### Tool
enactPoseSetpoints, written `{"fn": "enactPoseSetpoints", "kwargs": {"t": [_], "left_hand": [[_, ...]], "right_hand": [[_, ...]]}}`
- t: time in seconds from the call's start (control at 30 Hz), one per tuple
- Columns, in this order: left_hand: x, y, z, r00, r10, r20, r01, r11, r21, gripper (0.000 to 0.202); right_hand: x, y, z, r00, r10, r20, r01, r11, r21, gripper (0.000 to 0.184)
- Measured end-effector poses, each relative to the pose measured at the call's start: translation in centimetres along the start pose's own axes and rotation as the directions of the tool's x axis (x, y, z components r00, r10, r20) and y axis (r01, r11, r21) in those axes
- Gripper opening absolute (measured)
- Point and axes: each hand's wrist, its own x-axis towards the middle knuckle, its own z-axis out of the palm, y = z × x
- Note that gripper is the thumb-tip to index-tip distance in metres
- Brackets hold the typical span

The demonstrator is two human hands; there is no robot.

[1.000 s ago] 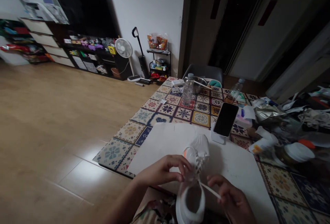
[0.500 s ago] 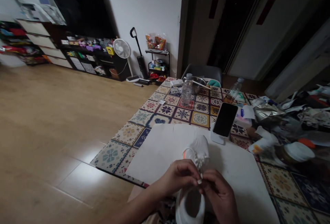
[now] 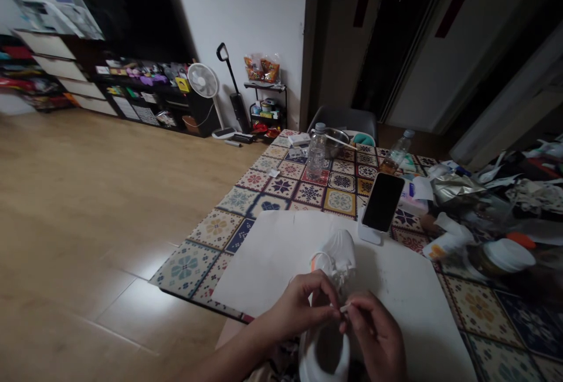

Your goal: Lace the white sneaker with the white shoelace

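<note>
Head view: a white shoe [image 3: 339, 247] lies at the near side of the bench [image 3: 185, 267], toe pointing away from the person, its front part over a white sheet [image 3: 250, 262] and its opening at the lower edge of view. Both hands are above the shoe, close together. The left hand [image 3: 310, 303] has thumb and forefinger pinched narrow at a white lace [image 3: 344, 308]; the right hand [image 3: 373, 329] pinches the same lace just beside. The shoe's lacing is partly hidden by the hands. Beyond the shoe, a phone [image 3: 383, 202] leans upright on a white stand [image 3: 369, 233]. A clear bottle [image 3: 315, 156] stands farther back.
</note>
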Motion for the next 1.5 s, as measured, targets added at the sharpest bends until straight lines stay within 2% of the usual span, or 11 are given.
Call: {"fn": "enactPoseSetpoints", "kwargs": {"t": [0.07,0.13,0.33,0.43,0.57,0.67,0.8,1.03,1.17,1.3,1.5], "left_hand": [[-0.1,-0.1,0.0,1.0,-0.029,-0.001,0.029,1.0,0.006,0.046],[-0.2,-0.2,0.0,0.998,-0.059,-0.01,0.059,0.998,-0.01,0.047],[-0.1,-0.5,-0.2,0.998,-0.055,-0.009,0.054,0.994,-0.094,0.047],[0.1,-0.4,-0.2,1.0,0.008,0.002,-0.008,0.997,-0.075,0.046],[0.2,-0.2,-0.3,0.999,0.04,-0.002,-0.04,0.999,-0.023,0.045],[0.2,-0.2,-0.4,0.999,0.033,-0.002,-0.033,0.999,-0.01,0.048],[0.4,-0.3,-0.4,1.0,0.012,-0.012,-0.012,1.0,0.0,0.052],[0.9,-1.1,-0.5,0.999,-0.032,0.009,0.033,0.997,-0.071,0.054],[1.2,-1.3,-1.0,0.998,-0.051,-0.024,0.05,0.996,-0.072,0.056],[1.7,-1.7,-1.2,0.989,-0.039,-0.14,0.045,0.998,0.037,0.056],[2.1,-2.4,-0.8,0.979,0.052,-0.199,-0.025,0.99,0.14,0.054]], "right_hand": [[-0.1,0.5,0.1,0.998,0.031,-0.053,-0.03,0.999,0.025,0.014],[-0.1,0.8,0.0,0.997,-0.021,-0.079,0.019,0.999,-0.032,0.008],[0.3,0.1,-1.0,0.938,-0.318,0.141,0.348,0.863,-0.365,0.02],[0.2,0.2,-1.2,0.935,-0.327,0.135,0.353,0.834,-0.425,0.011],[0.2,0.6,-1.0,0.95,-0.28,0.141,0.313,0.866,-0.39,0.009],[0.5,0.5,-0.6,0.937,-0.331,0.111,0.348,0.855,-0.385,0.008],[0.9,-0.3,-0.2,0.893,-0.447,0.047,0.409,0.765,-0.498,0.006],[1.3,-1.6,-0.7,0.778,-0.602,0.179,0.57,0.555,-0.606,0.012],[1.5,-2.5,-1.2,0.793,-0.582,0.179,0.578,0.627,-0.522,0.023],[1.2,-2.5,-1.3,0.826,-0.51,0.24,0.563,0.718,-0.411,0.03],[0.9,-1.9,-1.1,0.82,-0.484,0.305,0.569,0.749,-0.34,0.033]]}}
